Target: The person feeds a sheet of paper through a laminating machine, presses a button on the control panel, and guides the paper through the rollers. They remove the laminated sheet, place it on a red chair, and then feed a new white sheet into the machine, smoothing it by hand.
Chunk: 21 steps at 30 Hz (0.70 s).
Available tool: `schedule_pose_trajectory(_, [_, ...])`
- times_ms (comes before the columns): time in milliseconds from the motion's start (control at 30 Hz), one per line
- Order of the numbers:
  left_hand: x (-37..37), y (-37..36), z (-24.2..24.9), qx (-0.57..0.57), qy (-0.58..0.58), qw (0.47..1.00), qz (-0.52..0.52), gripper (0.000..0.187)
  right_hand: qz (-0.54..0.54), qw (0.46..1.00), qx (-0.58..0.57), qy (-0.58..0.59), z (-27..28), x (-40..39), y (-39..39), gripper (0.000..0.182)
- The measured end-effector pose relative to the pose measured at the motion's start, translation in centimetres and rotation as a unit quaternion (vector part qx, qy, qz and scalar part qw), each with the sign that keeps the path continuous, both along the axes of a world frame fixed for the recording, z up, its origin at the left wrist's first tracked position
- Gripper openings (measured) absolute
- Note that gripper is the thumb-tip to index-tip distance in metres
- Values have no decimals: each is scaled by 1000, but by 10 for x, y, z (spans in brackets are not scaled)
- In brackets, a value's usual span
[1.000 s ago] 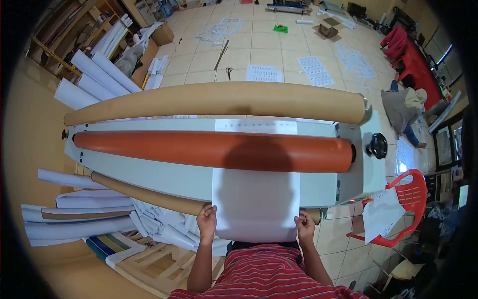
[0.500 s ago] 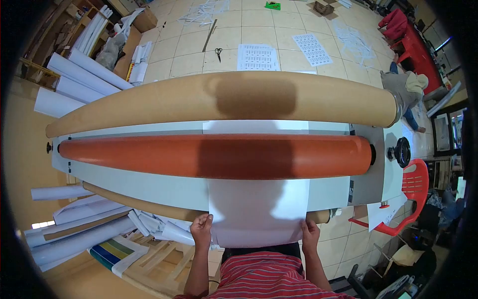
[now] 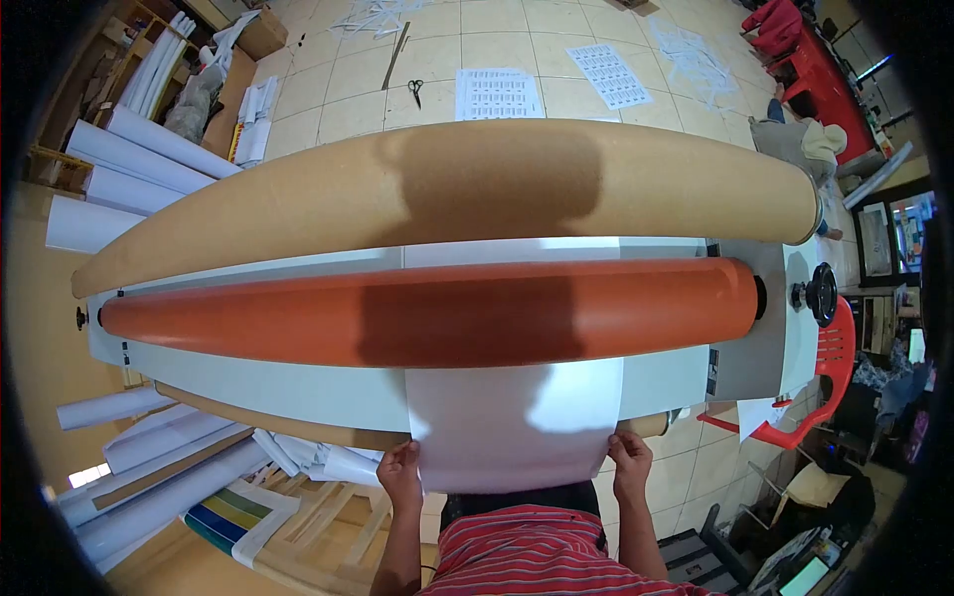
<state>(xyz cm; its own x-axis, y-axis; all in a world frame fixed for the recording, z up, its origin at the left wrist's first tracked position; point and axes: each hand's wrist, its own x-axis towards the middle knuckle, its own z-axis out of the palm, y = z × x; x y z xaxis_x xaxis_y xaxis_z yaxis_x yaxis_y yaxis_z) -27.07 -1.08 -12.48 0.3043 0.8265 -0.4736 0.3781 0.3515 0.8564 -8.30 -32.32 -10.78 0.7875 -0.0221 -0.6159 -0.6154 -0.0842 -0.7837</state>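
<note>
A wide white sheet [image 3: 517, 417] runs out from under the orange-red roller [image 3: 427, 313] toward my body. Its left edge is pinched by my left hand [image 3: 400, 477], fingers closed. On the opposite edge, my right hand [image 3: 630, 467] is closed on the same sheet. The sheet is taut and its near end hangs in front of my waist. Behind the orange roller lies a large brown roll [image 3: 477, 184], and both belong to a long roller machine. A thinner brown roll [image 3: 288, 422] sits low at the machine's front, partly hidden by the sheet.
A black hand wheel [image 3: 821, 295] is at the machine's right end, with a red chair [image 3: 835, 348] beside it. Rolls of white material [image 3: 149, 149] stand at left. Scissors [image 3: 415, 91] and printed sheets [image 3: 499, 94] lie on the tiled floor. A person [image 3: 795, 139] is at far right.
My view has shifted slightly, so the rollers look larger and tilted. Both hands keep their hold on the sheet's edges and appear slightly farther apart.
</note>
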Motion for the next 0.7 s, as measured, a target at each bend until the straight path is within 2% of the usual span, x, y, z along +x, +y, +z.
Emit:
schedule_pose_trajectory(167, [-4,-12,4,-56,-30,998,30,18,-4,999,-7,-31,0,6,1,11])
schedule_pose_trajectory(233, [0,-11,7,-46,-31,998,33,19,-26,999,15,-28,7,12,6,10])
schedule_pose_trajectory(467, [13,6,9,13,13,1000,-5,15,1,1000,21,-10,7,22,10,7])
schedule_pose_trajectory(700, [19,8,12,13,0,1000,-15,14,25,994,-73,-74,1,15,13,10])
